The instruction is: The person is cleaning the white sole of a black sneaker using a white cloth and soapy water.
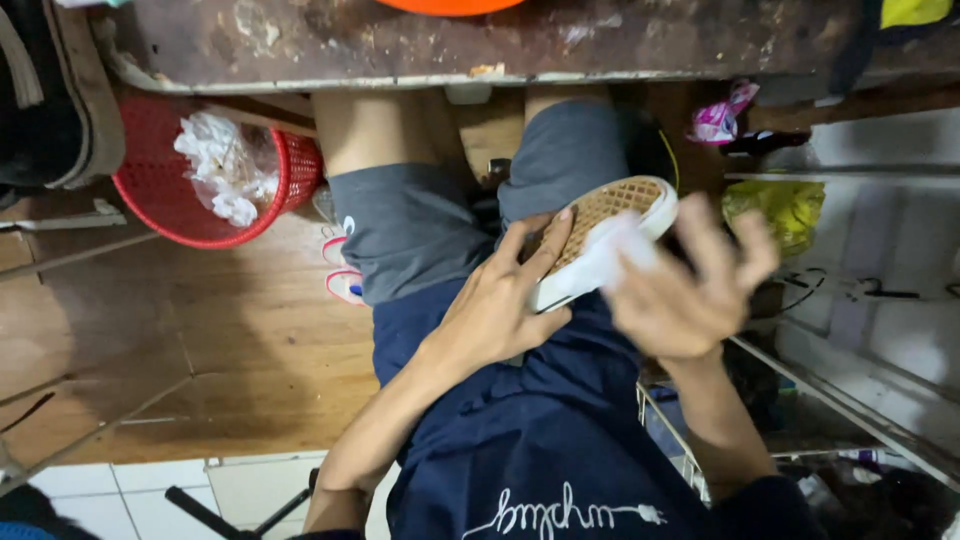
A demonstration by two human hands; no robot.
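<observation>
From the head camera we look straight down at our own lap, seated, grey shorts and a dark blue shirt below us. Our left hand grips one shoe by its side, fingers wrapped along the white edge, and the shoe lies sole-up on our right thigh, its tan waffle tread facing us. Our right hand is blurred with motion and presses a white cloth or wipe against the shoe's white rim; the fingers spread loosely over it, so we judge it holds the cloth, though the blur hides the exact grip. The work appears to be mid-way: the part of the rim we can see looks white, but we cannot tell which parts are already wiped and which remain, and the upper of the shoe is hidden. We count one shoe in hand, one cloth, one red basket on the wooden floor to our left with crumpled white paper inside, and a worn table edge above our knees. A pink-and-white slipper peeks out beside the left leg.
</observation>
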